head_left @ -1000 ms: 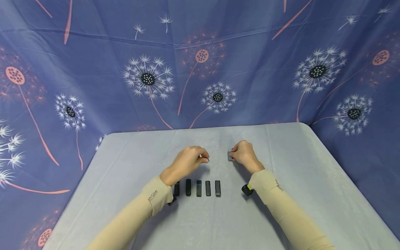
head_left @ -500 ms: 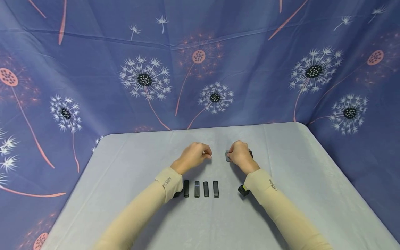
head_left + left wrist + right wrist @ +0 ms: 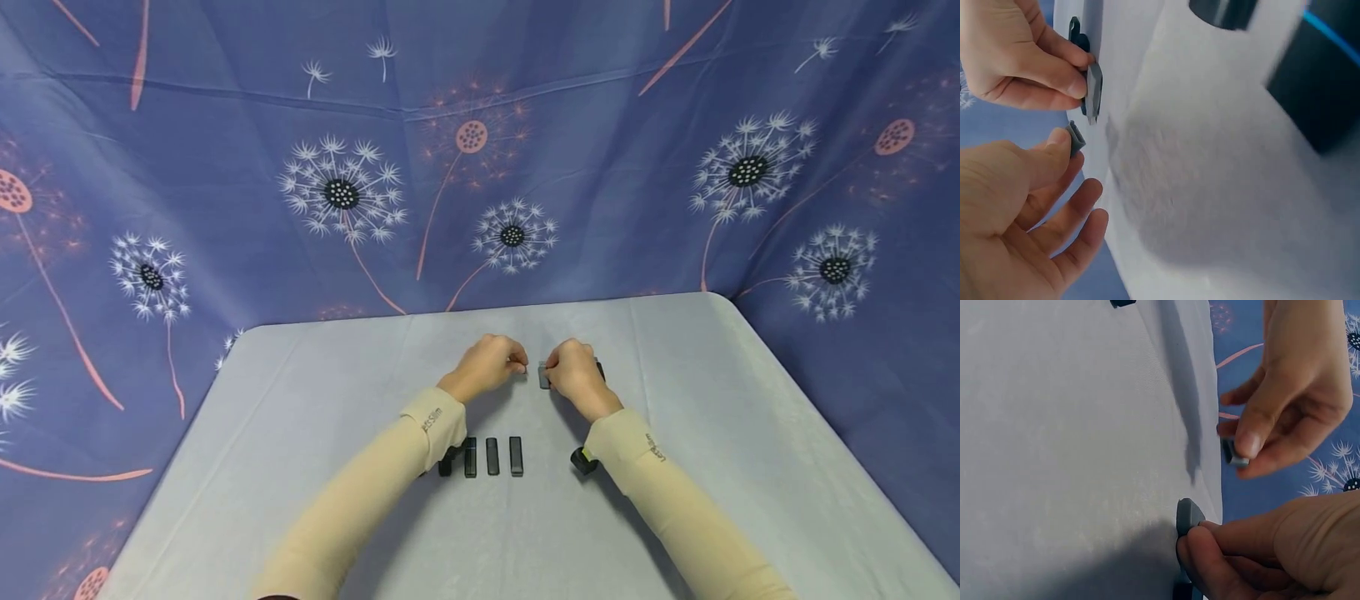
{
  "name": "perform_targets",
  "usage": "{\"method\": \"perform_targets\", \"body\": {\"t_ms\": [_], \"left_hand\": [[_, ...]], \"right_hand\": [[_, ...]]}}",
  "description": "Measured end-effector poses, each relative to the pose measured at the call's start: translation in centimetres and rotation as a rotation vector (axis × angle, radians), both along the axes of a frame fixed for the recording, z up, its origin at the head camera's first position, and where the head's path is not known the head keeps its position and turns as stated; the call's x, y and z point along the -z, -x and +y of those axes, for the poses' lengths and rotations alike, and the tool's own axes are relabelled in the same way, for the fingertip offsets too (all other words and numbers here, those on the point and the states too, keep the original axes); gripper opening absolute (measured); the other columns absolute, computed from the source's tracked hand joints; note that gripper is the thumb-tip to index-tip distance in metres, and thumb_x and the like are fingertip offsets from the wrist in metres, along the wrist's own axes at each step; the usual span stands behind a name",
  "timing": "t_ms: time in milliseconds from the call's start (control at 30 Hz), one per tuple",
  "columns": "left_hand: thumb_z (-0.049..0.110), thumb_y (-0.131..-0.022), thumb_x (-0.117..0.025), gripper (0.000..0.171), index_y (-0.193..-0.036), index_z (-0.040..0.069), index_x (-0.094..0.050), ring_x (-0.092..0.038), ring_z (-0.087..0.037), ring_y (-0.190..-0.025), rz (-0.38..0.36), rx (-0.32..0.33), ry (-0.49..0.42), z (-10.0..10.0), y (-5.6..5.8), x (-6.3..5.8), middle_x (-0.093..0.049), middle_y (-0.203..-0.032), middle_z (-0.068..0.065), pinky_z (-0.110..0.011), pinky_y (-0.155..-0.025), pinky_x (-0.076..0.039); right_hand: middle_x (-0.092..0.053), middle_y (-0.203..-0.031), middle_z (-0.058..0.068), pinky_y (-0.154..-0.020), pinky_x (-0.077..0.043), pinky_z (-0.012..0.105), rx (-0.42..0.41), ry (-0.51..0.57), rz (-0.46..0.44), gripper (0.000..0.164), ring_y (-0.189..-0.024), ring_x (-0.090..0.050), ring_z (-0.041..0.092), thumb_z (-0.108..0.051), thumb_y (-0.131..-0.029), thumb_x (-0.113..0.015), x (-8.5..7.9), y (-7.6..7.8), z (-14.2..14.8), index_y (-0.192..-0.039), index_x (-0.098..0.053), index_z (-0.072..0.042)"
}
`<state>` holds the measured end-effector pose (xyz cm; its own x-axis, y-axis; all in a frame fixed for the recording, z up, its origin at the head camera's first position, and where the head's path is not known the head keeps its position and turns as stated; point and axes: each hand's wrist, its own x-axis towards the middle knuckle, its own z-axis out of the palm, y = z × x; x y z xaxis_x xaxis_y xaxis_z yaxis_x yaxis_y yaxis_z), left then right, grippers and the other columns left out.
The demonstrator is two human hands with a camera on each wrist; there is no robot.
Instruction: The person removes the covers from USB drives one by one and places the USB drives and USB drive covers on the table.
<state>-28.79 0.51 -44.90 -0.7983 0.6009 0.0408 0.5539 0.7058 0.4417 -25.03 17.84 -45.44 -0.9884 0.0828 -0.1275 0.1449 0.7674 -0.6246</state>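
My left hand (image 3: 491, 362) pinches a small grey USB stick cap (image 3: 1077, 140) between thumb and index finger, the cap's hollow end showing. In the left wrist view its other fingers are spread and loosely bent. Just to the right, my right hand (image 3: 576, 373) pinches a flat grey USB stick (image 3: 1094, 90) between thumb and fingertips. Cap and stick are a short gap apart, over the far part of the table. A dark object (image 3: 601, 369) shows behind my right hand, mostly hidden by it.
Several black sticks stand in a row on the pale tablecloth (image 3: 675, 375), among them one with a blue stripe (image 3: 470, 457) and one at the right end (image 3: 516, 457). My left sleeve (image 3: 420, 437) covers the row's left end. A patterned blue curtain (image 3: 600, 208) hangs behind the table.
My left hand has moved right with the cap, closing in on the stick. Its sleeve now covers more of the row. The right hand has stayed nearly in place, still holding the stick.
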Motion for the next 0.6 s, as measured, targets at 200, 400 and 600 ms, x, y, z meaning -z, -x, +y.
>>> {"method": "perform_targets", "body": {"t_ms": [200,400,600], "left_hand": [[0.016,-0.097,-0.073,0.014,-0.108,0.010,-0.081,-0.073,-0.016,-0.100,-0.055,-0.025,-0.021,1.7,0.4,0.5,-0.079,-0.107,-0.002,-0.028,-0.088,-0.058],[0.016,-0.098,-0.072,0.014,-0.107,0.013,-0.082,-0.074,-0.016,-0.099,-0.023,-0.043,0.028,2.7,0.6,1.1,-0.079,-0.107,-0.001,-0.028,-0.086,-0.059],[0.016,-0.101,-0.069,0.014,-0.106,0.014,-0.082,-0.074,-0.017,-0.097,0.006,-0.055,0.066,3.1,0.7,1.3,-0.079,-0.106,-0.001,-0.028,-0.083,-0.060]], "right_hand": [[-0.075,-0.077,0.010,-0.059,-0.057,0.027,-0.006,-0.025,0.004,0.009,-0.064,-0.071,0.014,-0.003,-0.093,-0.075,-0.1,-0.1,0.1,-0.099,-0.078,0.003],[-0.075,-0.074,0.009,-0.057,-0.056,0.025,-0.011,-0.038,0.021,0.007,-0.062,-0.071,0.014,-0.003,-0.092,-0.075,-0.1,-0.1,0.0,-0.095,-0.078,0.002],[-0.075,-0.070,0.006,-0.058,-0.055,0.025,0.000,-0.054,0.042,0.008,-0.063,-0.070,0.014,-0.005,-0.093,-0.075,0.1,-0.1,0.0,-0.095,-0.080,0.001]]}}
